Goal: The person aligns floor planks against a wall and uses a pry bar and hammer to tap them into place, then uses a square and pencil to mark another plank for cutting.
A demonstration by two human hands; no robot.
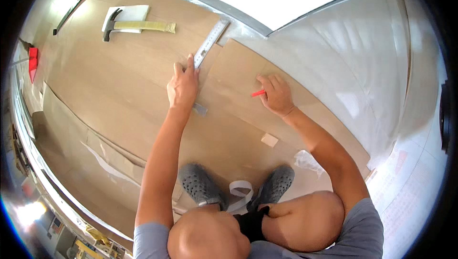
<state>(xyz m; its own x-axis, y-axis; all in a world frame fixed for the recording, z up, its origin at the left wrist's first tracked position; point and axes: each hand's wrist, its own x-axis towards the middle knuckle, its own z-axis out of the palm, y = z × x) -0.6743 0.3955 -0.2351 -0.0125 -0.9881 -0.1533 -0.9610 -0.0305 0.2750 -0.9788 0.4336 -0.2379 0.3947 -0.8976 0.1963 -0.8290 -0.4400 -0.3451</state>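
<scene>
A silver metal ruler [208, 44] lies slanted on the brown board floor covering [143, 73], its far end at the grey wall edge. My left hand [183, 84] grips its near end, the fingers pressing down along it; part of the ruler is hidden under the hand. Just below the wrist, a small grey flat piece [200, 109] shows on the board. My right hand [276, 95] is closed round a thin red pencil-like stick [258, 94], above a separate brown board sheet [238, 75] to the right of the ruler. The stick points left, apart from the ruler.
A hammer [138, 26] with a taped handle rests over a white pad [125, 12] at the far left. Beyond it lies a dark bar [69, 13]; a red object [33, 63] is at the left edge. A white strip [241, 190] lies between my shoes, a plastic scrap [309, 161] to their right.
</scene>
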